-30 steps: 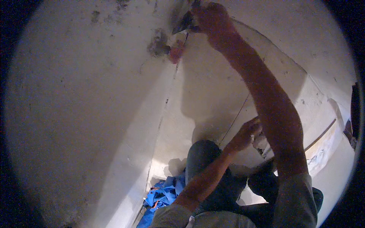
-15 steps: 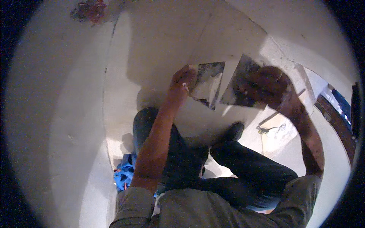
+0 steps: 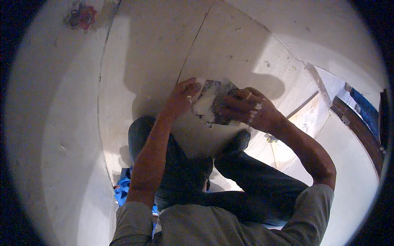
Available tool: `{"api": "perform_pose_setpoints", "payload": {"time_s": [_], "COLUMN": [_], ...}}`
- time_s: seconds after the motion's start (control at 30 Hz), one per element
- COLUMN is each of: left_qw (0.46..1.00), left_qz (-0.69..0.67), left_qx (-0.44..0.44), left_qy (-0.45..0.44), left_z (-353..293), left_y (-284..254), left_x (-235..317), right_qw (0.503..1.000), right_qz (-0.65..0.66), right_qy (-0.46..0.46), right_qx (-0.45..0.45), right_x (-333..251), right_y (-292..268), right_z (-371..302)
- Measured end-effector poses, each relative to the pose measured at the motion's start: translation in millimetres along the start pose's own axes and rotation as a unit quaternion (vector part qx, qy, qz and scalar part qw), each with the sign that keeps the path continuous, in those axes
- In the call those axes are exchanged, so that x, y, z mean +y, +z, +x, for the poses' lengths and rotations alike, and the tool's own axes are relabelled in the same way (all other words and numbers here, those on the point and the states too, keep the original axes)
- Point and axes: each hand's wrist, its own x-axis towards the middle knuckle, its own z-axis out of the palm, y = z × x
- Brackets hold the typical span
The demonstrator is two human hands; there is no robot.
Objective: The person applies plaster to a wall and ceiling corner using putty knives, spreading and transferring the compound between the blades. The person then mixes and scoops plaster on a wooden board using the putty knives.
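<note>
My left hand (image 3: 183, 97) is closed on the left edge of a flat putty scraper (image 3: 204, 103), a thin plate smeared with pale putty. My right hand (image 3: 251, 107) grips a second flat scraper (image 3: 227, 89), dark and dirty. This one laps over the right side of the first plate; whether the two touch, I cannot tell. White putty is stuck to the fingers and back of my right hand. Both plates are held up in front of the wall, above my bent knees.
A pale wall (image 3: 164, 45) with a dark seam rises in front of me. My legs (image 3: 258, 172) are folded below the hands. Blue cloth or plastic (image 3: 123, 186) lies at lower left. To the right stand a pale board (image 3: 305, 119) and a dark brown frame (image 3: 357, 133).
My right hand has swung left and brought its scraper over the one in my left hand; before, the plates were apart. The whole view has shifted slightly.
</note>
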Motion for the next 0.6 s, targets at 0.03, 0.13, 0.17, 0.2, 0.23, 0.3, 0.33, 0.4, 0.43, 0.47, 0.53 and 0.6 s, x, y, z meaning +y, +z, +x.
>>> {"api": "perform_pose_setpoints", "payload": {"time_s": [0.03,0.13,0.17,0.2,0.23,0.3,0.33,0.4,0.43,0.47,0.53,0.6], "left_qw": [0.990,0.944,0.926,0.926,0.925,0.925,0.924,0.902,0.873,0.841,0.915,0.950], "left_qz": [0.116,0.241,0.253,0.249,0.255,0.248,0.239,0.303,0.362,0.419,0.234,-0.183], "left_qx": [0.005,0.003,-0.002,-0.002,0.001,0.001,0.001,0.037,0.043,0.049,0.068,0.026], "left_qy": [0.084,0.224,0.282,0.284,0.283,0.289,0.297,0.305,0.323,0.340,0.322,0.253], "left_z": [-2,2,4,8,12,10,3,1,3,6,10,15], "left_y": [-4,-13,-17,-17,-16,-14,-7,-9,-11,-13,-27,-30], "left_x": [-3,-29,-43,-55,-59,-62,-43,-39,-38,-39,-72,-110], "right_qw": [1.000,0.999,0.999,0.999,0.998,0.999,0.999,0.999,0.999,0.999,0.999,0.998], "right_qz": [0.014,-0.013,-0.014,-0.019,-0.024,-0.019,-0.017,-0.010,0.006,-0.001,-0.021,0.030], "right_qy": [0.011,-0.002,-0.006,-0.009,-0.012,-0.002,0.019,0.030,0.035,0.030,0.031,0.050], "right_qx": [-0.023,-0.036,-0.035,-0.042,-0.050,-0.046,-0.046,-0.040,-0.024,-0.021,-0.029,-0.040], "right_x": [-2,-3,-2,-1,1,-2,-2,-2,-2,-2,-4,-6], "right_y": [0,-3,-4,-4,-7,-7,-9,0,3,2,4,19], "right_z": [3,12,16,17,15,21,16,19,17,15,17,14]}}
